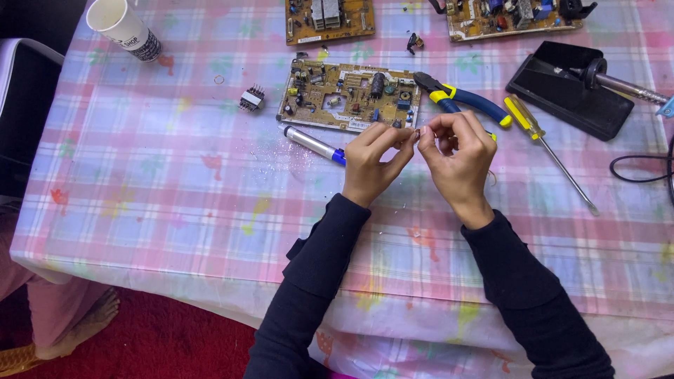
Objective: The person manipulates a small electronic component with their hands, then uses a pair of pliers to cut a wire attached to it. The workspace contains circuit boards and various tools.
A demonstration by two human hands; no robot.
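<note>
White paper cup (pixel 123 27), contents hidden

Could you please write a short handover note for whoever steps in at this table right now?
Left hand and right hand: both raised over the tablecloth, fingertips pinching one tiny part between them; too small to identify.
Nearby: circuit board just beyond the hands, pen to its left front, blue-and-yellow pliers behind the right hand, yellow screwdriver and soldering iron on its black stand further right.
Loose small transformer lies left of the board.
Done or left: cannot tell; the part is not yet set down.
</note>
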